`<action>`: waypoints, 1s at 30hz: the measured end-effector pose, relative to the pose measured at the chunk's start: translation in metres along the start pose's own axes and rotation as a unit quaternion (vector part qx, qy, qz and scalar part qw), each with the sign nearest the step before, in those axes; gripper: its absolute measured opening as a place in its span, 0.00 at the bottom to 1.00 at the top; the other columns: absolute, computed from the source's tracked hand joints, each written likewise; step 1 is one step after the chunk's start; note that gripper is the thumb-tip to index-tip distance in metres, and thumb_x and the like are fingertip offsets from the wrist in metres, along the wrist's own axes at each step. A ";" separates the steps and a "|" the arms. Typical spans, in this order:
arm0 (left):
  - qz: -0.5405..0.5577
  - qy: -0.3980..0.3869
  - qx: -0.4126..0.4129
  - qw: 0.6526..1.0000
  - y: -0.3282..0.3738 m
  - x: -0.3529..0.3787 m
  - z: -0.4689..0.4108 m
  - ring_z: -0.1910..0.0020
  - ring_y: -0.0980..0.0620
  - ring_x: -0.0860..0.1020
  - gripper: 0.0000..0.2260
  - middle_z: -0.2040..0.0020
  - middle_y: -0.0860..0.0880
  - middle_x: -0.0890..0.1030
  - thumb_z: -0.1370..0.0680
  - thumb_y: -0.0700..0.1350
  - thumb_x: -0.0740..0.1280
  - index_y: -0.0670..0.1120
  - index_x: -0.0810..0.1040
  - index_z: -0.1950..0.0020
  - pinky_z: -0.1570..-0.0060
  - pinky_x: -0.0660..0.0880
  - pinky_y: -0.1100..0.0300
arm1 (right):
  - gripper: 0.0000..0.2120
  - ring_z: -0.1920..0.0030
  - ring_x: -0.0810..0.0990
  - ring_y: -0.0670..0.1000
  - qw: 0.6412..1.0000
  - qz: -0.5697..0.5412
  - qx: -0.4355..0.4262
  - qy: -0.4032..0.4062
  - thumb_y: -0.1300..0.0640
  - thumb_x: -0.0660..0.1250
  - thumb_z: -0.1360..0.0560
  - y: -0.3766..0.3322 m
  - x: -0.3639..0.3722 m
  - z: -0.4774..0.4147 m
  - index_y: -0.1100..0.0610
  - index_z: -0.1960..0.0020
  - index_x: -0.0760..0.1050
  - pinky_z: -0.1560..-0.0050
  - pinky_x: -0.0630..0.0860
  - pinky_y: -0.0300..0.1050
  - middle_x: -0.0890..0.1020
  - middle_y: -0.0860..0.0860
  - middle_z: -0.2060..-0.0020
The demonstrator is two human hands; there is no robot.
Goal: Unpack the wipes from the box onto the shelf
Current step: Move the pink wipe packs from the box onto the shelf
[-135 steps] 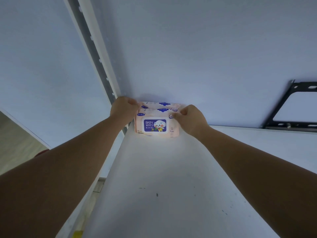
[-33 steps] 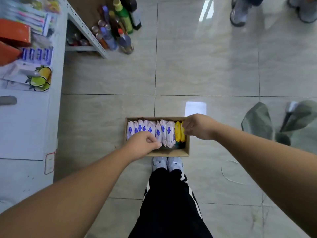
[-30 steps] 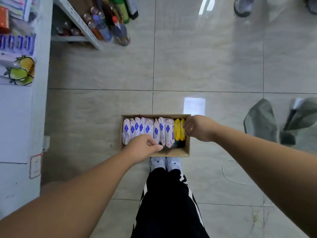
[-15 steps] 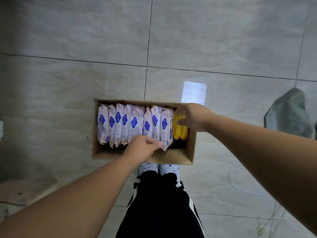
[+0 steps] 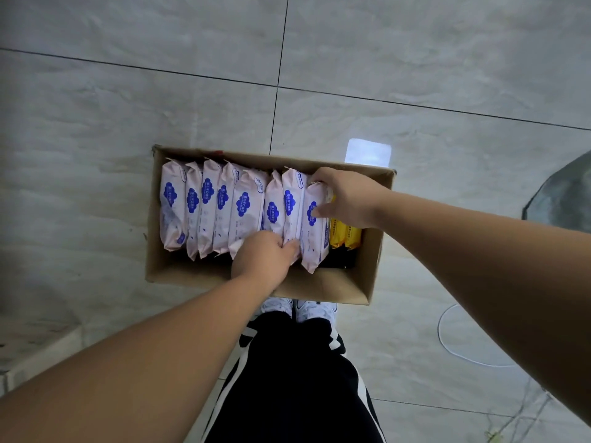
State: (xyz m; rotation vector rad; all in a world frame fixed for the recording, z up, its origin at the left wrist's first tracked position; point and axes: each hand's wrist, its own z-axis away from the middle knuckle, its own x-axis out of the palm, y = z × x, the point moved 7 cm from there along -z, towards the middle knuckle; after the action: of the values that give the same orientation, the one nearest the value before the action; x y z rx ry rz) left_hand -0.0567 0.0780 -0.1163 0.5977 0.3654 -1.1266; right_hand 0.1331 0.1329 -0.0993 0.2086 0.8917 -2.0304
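An open cardboard box (image 5: 198, 274) sits on the floor in front of my feet. Several pink wipe packs (image 5: 208, 209) with blue labels stand upright in a row inside it, and yellow packs (image 5: 345, 235) fill its right end. My right hand (image 5: 347, 199) grips the top of the rightmost pink pack (image 5: 315, 241), fingers curled over its far edge and thumb on its face. My left hand (image 5: 267, 254) reaches in at the near side, its fingers pushed between the packs just left of that one. The shelf is out of view.
Grey tiled floor (image 5: 128, 107) surrounds the box. My white shoes (image 5: 299, 310) and black trousers are just behind the box's near wall. A thin white loop (image 5: 443, 340) lies on the floor at the right, and a dark greenish shape (image 5: 563, 196) sits at the right edge.
The view dropped from the shelf to the box on the floor and came closer. Both hands went down into the box; the right moved from the yellow packs onto the rightmost pink pack.
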 end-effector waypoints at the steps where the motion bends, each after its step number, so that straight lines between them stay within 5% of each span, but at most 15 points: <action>1: 0.005 0.009 0.003 1.000 -0.002 -0.001 0.000 0.66 0.40 0.79 0.23 0.68 0.43 0.80 0.22 0.59 0.66 0.46 0.67 0.70 0.66 0.76 0.51 | 0.27 0.44 0.76 0.51 1.000 0.000 0.000 -0.011 0.50 0.74 0.26 0.002 0.002 0.001 0.49 0.30 0.69 0.48 0.71 0.44 0.79 0.49 0.38; 7: 0.003 0.042 0.004 0.999 -0.001 -0.004 0.008 0.70 0.47 0.68 0.14 0.69 0.48 0.70 0.24 0.47 0.64 0.46 0.64 0.67 0.71 0.60 0.57 | 0.31 0.37 0.76 0.54 0.997 0.037 -0.011 -0.065 0.54 0.75 0.27 0.006 0.007 0.010 0.47 0.27 0.67 0.39 0.75 0.48 0.75 0.50 0.34; 18: 0.033 0.081 0.045 0.995 0.010 -0.022 0.019 0.65 0.45 0.68 0.13 0.65 0.48 0.69 0.22 0.44 0.62 0.46 0.63 0.64 0.70 0.60 0.55 | 0.30 0.39 0.75 0.54 0.994 0.077 -0.022 -0.076 0.59 0.72 0.27 0.013 0.028 0.021 0.43 0.27 0.70 0.35 0.75 0.49 0.69 0.51 0.36; 23: 0.040 0.076 0.068 0.994 0.009 -0.029 0.021 0.63 0.45 0.70 0.09 0.64 0.46 0.72 0.22 0.43 0.62 0.41 0.69 0.60 0.65 0.67 0.53 | 0.11 0.44 0.76 0.54 0.989 0.133 -0.061 -0.020 0.51 0.72 0.25 0.006 0.021 0.019 0.51 0.43 0.82 0.50 0.70 0.43 0.72 0.49 0.51; 25: 0.036 0.074 0.078 0.994 0.009 -0.032 0.023 0.61 0.44 0.73 0.08 0.61 0.44 0.75 0.21 0.44 0.62 0.40 0.71 0.58 0.61 0.71 0.51 | 0.05 0.45 0.74 0.54 0.984 0.156 -0.079 0.004 0.50 0.73 0.25 0.003 0.017 0.024 0.50 0.51 0.81 0.48 0.72 0.46 0.74 0.49 0.51; 27: 0.044 0.079 0.085 0.992 0.009 -0.038 0.025 0.60 0.43 0.74 0.07 0.58 0.43 0.76 0.21 0.44 0.61 0.40 0.72 0.56 0.60 0.72 0.49 | 0.09 0.45 0.74 0.54 0.984 0.160 -0.077 0.005 0.50 0.73 0.26 0.004 0.016 0.029 0.47 0.61 0.74 0.44 0.74 0.51 0.78 0.48 0.51; 30: 0.074 0.101 0.096 0.987 0.013 -0.053 0.030 0.55 0.44 0.77 0.05 0.53 0.45 0.78 0.21 0.43 0.61 0.42 0.72 0.52 0.56 0.75 0.49 | 0.14 0.48 0.80 0.55 0.998 0.052 -0.013 -0.040 0.53 0.71 0.24 0.016 0.020 0.040 0.51 0.64 0.69 0.48 0.78 0.52 0.83 0.50 0.53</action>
State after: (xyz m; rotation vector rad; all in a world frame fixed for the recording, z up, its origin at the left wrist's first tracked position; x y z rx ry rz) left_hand -0.0661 0.1018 -0.0597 0.8998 0.3824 -0.9661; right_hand 0.1408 0.0872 -0.0877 0.1545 0.8387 -1.9175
